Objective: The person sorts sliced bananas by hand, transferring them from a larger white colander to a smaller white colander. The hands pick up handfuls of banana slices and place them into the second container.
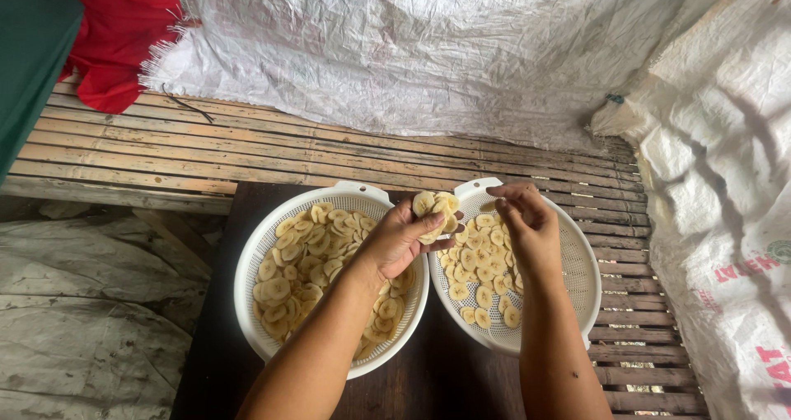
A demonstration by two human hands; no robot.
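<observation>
left hand [400,239] pinching banana slices [435,208], right hand [527,226] fingers curled, dark table [428,379], bamboo slats [206,152]

A white woven sack [725,181] (red and green print) hangs at right.

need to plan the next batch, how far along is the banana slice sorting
Done: the right colander holds a thin layer of slices. In hand: the left hand holds a stack of banana slices while the right hand pinches above the right colander. Left: the left colander looks much fuller.
</observation>
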